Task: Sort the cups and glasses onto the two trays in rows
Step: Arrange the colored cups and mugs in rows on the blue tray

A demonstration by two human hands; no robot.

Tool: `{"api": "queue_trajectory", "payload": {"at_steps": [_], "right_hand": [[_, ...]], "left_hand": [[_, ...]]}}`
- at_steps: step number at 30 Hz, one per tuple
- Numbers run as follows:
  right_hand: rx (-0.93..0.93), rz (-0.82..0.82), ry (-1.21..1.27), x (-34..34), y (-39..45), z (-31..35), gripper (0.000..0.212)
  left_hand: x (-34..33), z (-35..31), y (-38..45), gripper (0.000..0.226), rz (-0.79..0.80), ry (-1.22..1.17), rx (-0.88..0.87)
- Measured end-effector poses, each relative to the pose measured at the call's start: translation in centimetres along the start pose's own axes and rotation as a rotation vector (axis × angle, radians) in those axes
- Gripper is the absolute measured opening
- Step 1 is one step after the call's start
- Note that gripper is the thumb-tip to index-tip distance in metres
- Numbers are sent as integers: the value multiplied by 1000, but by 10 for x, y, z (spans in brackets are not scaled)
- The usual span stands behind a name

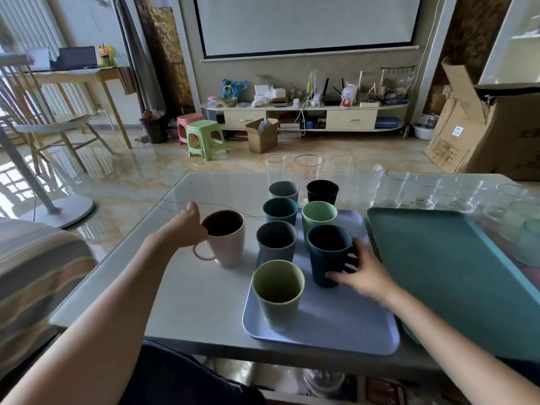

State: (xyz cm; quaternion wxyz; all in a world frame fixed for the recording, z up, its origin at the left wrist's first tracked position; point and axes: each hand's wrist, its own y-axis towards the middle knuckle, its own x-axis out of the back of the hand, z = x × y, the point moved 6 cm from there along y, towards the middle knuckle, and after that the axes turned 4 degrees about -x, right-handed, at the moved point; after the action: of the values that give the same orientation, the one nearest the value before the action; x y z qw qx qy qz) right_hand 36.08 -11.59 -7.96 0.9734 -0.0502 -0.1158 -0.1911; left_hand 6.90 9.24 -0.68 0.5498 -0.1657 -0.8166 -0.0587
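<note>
- The left hand [191, 226] grips the pink mug [226, 238] at its rim, left of the lavender tray [344, 325].
- The right hand [361, 274] wraps its fingers around the navy cup [328, 254], which stands on that tray.

Left of the left hand [190, 226] the table [204, 293] lies bare to its edge. Between the two hands a column of ribbed cups [277, 244] blocks the way. Right of the right hand [362, 273] the teal tray [438, 258] lies open; beyond it stands a row of clear glasses [423, 191].
</note>
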Motion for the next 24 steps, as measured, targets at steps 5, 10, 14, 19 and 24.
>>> {"api": "queue_trajectory", "payload": {"at_steps": [5,10,14,19,24], "right_hand": [[9,-1,14,-8,4,-7,72],[14,73,-170,-3,7,-11,82],[-22,68,-361,16,6,-17,91],[-5,-11,-399,36,0,-5,91],[218,-182,-409,41,-7,37,65]], "left_hand": [[-22,21,-8,19,209,-49,85],[-26,20,-9,19,241,-81,25],[-14,17,-9,25,109,-263,-2],[8,16,-14,20,-1,-592,44],[45,-19,-27,21,-213,-739,-113]]}}
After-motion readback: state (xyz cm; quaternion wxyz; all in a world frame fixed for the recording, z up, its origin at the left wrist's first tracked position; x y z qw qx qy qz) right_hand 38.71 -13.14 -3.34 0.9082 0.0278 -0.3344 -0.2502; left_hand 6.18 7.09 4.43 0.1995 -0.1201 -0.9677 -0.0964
